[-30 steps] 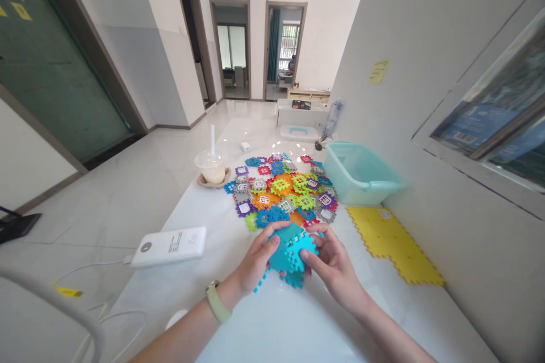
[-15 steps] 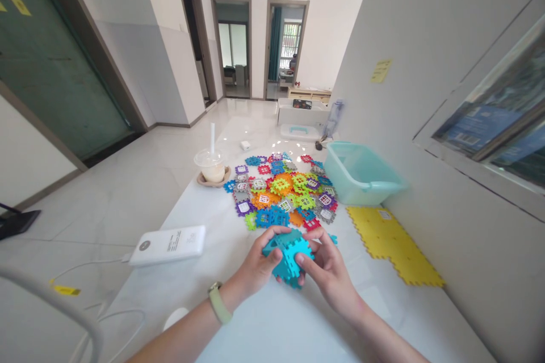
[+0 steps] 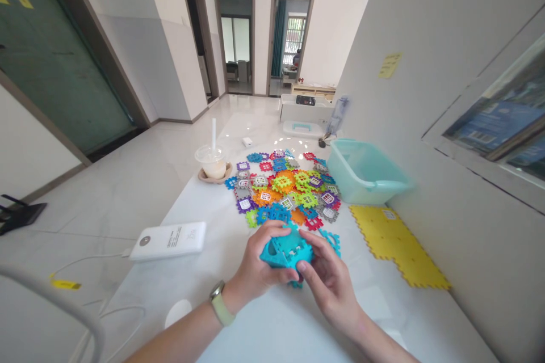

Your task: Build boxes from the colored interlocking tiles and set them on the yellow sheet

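Note:
Between my two hands is a small box-like block (image 3: 284, 250) built of turquoise interlocking plastic panels with toothed edges. My left hand (image 3: 260, 258) wraps its left side, thumb along the bottom and fingers over the top. My right hand (image 3: 330, 273) grips the right side, with the thumb on the front face and the index finger at the upper edge. The block is held tilted above the white table (image 3: 238, 326). A loose turquoise panel (image 3: 332, 241) lies just beyond my right hand. Farther off spreads a pile of coloured panels (image 3: 283, 184).
A turquoise plastic basket (image 3: 370, 184) stands right of the pile, with yellow joined panels (image 3: 389, 244) in front of it. On the left are a white power bank (image 3: 168, 241) with a cable and a lidded drink cup (image 3: 212, 163) with a straw.
The turquoise block has been turned in my hands, so a side with an opening now faces left. My left thumb has dropped to its lower edge. The view has shifted slightly.

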Demonstrator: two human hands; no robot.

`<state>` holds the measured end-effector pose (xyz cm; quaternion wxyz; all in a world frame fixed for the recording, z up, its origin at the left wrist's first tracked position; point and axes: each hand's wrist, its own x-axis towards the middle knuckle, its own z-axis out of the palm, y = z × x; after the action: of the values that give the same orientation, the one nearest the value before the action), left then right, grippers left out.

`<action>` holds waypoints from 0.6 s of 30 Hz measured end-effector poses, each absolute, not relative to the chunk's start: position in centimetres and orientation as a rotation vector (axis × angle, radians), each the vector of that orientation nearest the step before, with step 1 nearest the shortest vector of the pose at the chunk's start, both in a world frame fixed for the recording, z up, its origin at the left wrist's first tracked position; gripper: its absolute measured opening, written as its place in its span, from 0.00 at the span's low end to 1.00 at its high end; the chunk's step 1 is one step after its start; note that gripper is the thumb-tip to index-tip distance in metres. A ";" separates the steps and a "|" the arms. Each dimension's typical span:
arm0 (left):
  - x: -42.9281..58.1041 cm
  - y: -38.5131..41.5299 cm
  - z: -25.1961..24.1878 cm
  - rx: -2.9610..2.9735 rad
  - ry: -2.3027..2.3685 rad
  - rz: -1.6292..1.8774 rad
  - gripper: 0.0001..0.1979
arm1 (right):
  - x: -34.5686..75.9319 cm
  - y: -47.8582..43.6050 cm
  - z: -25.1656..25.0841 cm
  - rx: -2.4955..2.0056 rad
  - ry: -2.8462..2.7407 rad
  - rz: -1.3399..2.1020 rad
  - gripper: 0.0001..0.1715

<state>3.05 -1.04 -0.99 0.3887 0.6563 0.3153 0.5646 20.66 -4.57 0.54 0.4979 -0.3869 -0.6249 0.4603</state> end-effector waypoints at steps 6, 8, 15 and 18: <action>2.7 -1.1 -0.6 1.902 0.799 1.526 0.30 | 20.5 -4.5 0.8 -0.859 -1.516 1.066 0.25; 2.6 -1.1 -0.6 1.940 0.793 1.541 0.30 | 20.4 -4.5 1.1 -0.835 -1.497 1.108 0.25; 2.5 -1.3 -0.7 1.991 0.797 1.517 0.30 | 20.4 -4.5 1.4 -0.816 -1.462 1.201 0.24; 2.5 -1.4 -0.7 1.986 0.812 1.493 0.30 | 20.5 -4.5 1.5 -0.837 -1.431 1.234 0.24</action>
<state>2.52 -1.41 -0.70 0.2611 0.7334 0.2998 0.5514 20.47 -4.47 1.45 0.5118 -0.3479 -0.5949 0.5129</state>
